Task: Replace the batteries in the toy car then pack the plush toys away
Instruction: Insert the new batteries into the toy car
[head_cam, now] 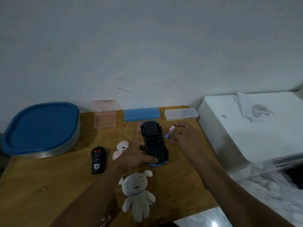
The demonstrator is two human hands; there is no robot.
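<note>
The left hand (136,153) grips the overturned car (154,143) on the desk (49,185). To its right, the right hand (185,138) pinches a battery (170,131). A grey plush (137,192) lies between the forearms, and a pink plush (120,149) lies left of the left hand.

A wooden table (49,185) is set against a pale wall (147,46), on which a thin dark line (125,90) is seen. Along the table's far edge an open pink box (105,114), a blue case (142,114) and a clear case (181,114) are lined up, the pink lid leaned on the wall. A black remote (98,159) with two red buttons is laid nearer. To the right a white printer (246,128) is placed, with what may be crumpled paper (252,107) on top.
</note>
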